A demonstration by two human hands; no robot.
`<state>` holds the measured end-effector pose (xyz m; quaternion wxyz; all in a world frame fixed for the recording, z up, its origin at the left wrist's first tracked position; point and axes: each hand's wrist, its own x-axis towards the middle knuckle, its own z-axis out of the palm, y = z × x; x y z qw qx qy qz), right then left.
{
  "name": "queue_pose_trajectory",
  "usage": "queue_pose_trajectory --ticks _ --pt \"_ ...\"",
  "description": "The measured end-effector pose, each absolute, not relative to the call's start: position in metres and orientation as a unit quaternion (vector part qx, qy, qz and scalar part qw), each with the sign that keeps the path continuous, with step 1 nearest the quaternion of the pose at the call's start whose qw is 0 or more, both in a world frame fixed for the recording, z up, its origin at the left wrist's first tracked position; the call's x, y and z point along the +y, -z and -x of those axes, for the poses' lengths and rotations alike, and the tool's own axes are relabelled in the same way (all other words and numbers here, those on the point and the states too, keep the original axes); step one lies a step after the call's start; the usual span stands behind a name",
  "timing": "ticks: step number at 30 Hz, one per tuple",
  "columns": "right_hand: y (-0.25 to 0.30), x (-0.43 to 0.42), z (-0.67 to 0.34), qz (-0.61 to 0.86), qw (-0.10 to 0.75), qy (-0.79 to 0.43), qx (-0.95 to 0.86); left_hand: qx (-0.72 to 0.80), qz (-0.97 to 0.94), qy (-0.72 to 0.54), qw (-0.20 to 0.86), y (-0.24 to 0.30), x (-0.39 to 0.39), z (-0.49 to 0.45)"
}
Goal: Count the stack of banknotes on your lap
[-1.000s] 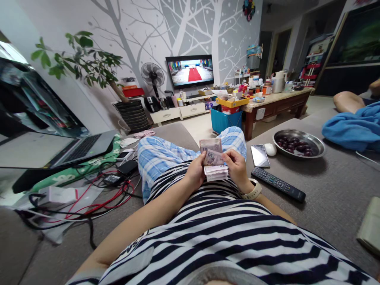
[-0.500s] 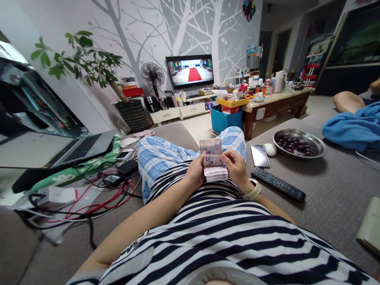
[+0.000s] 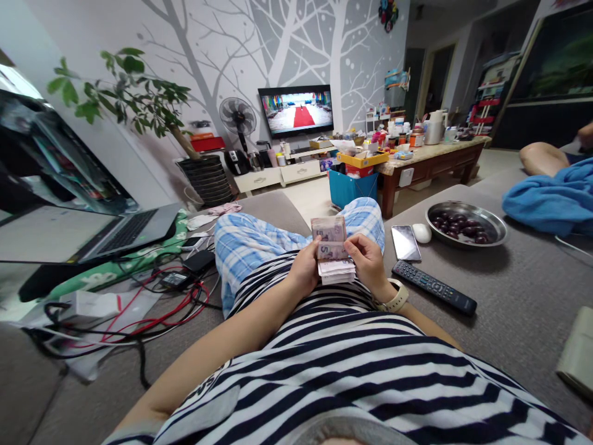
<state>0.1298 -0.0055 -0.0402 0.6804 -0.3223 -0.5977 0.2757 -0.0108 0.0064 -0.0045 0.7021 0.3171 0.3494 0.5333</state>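
The left hand (image 3: pixel 304 267) pinches a wad of banknotes (image 3: pixel 332 250) at its left edge, thumb on top, apparently to steady the stack; the right hand (image 3: pixel 369 256) nips a note's right edge between thumb and finger, a grip that seems to suit single sheets. The wad therefore lies between both hands and touches each, low over the checked trousers (image 3: pixel 245 247), probably for easy viewing; its lower notes hang toward the striped shirt (image 3: pixel 352 358). A pale watch (image 3: pixel 397 298) circles the right wrist. Rightward on the sofa (image 3: pixel 523 290), a phone (image 3: pixel 406 243) and mouse (image 3: pixel 422 233) lie near its far edge, a remote (image 3: pixel 434 288) nearer the body, a steel bowl (image 3: pixel 497 231) of dark fruit (image 3: pixel 463 227) farther right. Leftward, a laptop (image 3: pixel 132 232) rests on green cloth (image 3: pixel 76 285).
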Motion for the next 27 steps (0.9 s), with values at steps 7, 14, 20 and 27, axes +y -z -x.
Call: queue_pose_trajectory --ticks 7,14,20,27 --pt "0.0406 -0.0055 -0.1303 0.323 0.678 -0.272 -0.601 0.350 -0.315 -0.540 0.698 0.0023 0.0060 0.0102" --pt "0.0398 -0.0077 -0.1309 0.309 0.683 -0.274 -0.602 0.354 -0.316 -0.544 0.692 -0.0006 0.0046 0.0093" --pt "0.0394 -0.0085 -0.1316 0.308 0.683 -0.264 -0.608 0.348 -0.323 -0.541 0.695 0.0002 0.0054 0.0106" --pt "0.0369 -0.0112 -0.1314 0.284 0.685 -0.277 -0.611 0.349 -0.331 -0.541 0.690 -0.0003 0.0059 0.0113"
